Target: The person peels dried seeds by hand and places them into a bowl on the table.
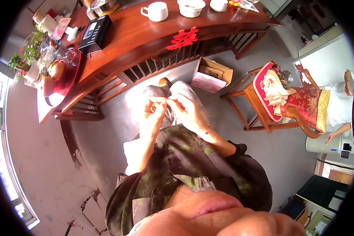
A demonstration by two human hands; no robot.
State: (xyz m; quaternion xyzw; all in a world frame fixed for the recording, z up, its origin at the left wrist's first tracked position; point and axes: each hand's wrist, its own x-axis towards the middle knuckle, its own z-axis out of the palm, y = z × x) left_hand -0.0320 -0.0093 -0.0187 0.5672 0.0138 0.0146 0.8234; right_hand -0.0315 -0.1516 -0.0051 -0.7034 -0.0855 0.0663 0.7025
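The wooden table [131,27] spans your ten to one o'clock, with a black box [95,35] at its eleven o'clock side and a white mug [158,11] near twelve. At two to three o'clock stands the wooden chair [253,100], cloth piled on it; farther out, near four o'clock, you can see another person's hand [332,137], well apart from yours. The open carton [211,74] sits on the floor at one o'clock, between table and chair.

Your left hand [152,114] and right hand [187,116] meet over your lap, near the middle of the view. Both have thumb and fingertips drawn together in a pinch, the tips touching or nearly so. They appear to hold a small item [165,100] between them, too tiny and glare-washed to identify.

As for progress, I'd judge you are partway through: neither hand has let go, and the item has not been set down. How much is finished on it, and how much is left, I cannot tell.
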